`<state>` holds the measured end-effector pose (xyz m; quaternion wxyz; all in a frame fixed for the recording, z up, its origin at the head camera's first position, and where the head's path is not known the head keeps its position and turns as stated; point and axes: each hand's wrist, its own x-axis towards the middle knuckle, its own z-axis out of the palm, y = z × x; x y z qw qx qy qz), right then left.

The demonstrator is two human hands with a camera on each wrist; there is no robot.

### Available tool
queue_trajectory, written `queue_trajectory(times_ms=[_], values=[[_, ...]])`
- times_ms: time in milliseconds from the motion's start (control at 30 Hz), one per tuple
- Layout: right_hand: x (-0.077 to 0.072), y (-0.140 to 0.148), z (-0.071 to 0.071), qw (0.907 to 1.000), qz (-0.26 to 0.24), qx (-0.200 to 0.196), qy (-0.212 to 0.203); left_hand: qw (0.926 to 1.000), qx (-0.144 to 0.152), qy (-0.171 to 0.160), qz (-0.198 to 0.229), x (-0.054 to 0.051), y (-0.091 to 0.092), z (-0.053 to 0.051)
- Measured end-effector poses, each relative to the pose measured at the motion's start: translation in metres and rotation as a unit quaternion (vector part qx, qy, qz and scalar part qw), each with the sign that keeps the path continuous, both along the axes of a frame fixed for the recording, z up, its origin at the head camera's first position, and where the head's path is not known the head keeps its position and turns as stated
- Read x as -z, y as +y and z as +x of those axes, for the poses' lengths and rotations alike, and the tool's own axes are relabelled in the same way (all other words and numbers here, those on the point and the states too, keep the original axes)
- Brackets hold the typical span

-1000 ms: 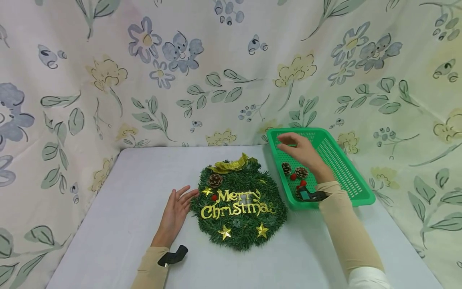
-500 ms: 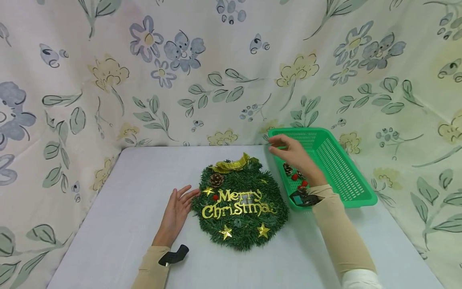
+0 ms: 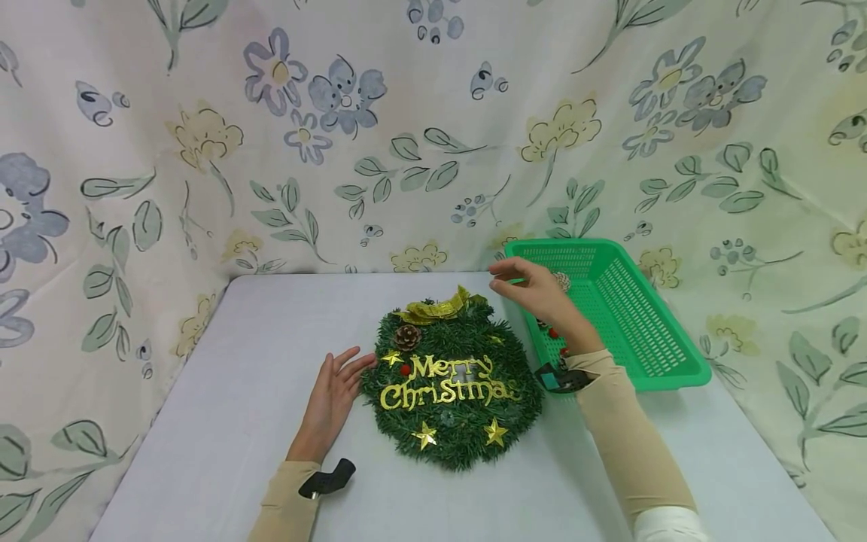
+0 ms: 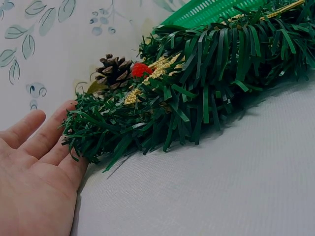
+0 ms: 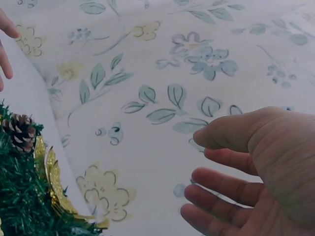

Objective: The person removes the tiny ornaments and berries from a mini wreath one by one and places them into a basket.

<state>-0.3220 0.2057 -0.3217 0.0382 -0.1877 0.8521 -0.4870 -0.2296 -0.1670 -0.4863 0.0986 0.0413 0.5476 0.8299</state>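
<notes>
A round green tinsel wreath (image 3: 467, 339) lies on the table. It carries gold "Merry Christmas" lettering (image 3: 420, 366), gold stars (image 3: 425, 435), a red berry (image 3: 405, 369), a pinecone (image 3: 408, 337) and a gold ribbon bow (image 3: 436, 309). With palm up and fingers extended, my left hand (image 3: 332, 403) touches the wreath's left edge; the left wrist view shows its fingertips against the tinsel (image 4: 197, 98). My right hand (image 3: 538, 293) hovers over the left rim of a green basket (image 3: 630, 312). Its thumb and fingers are loosely bent and apart, with nothing between them in the right wrist view.
Inside the basket, partly behind my right forearm, are red berries (image 3: 553, 333) and pinecones, one of them pale (image 3: 562, 282). A white cloth covers the table (image 3: 237, 391). Behind it hangs a floral curtain (image 3: 406, 203).
My right hand has moved left from over the basket's inside to its left rim, toward the wreath. My left hand and the wreath have stayed in place.
</notes>
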Motion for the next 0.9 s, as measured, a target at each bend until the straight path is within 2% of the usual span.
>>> queue_trajectory(times_ms=[233,533,900], values=[[0.005,-0.01,0.001,0.9998,-0.008,-0.015,0.001,1.0,0.001,0.002,0.005,0.0,0.0,0.0],[0.005,-0.023,0.003,0.9994,-0.021,-0.028,-0.007,1.0,0.002,0.0,0.009,0.0,0.0,0.0],[0.01,-0.038,0.001,0.9983,-0.017,-0.055,0.011,1.0,0.003,0.0,0.006,-0.001,0.0,0.0]])
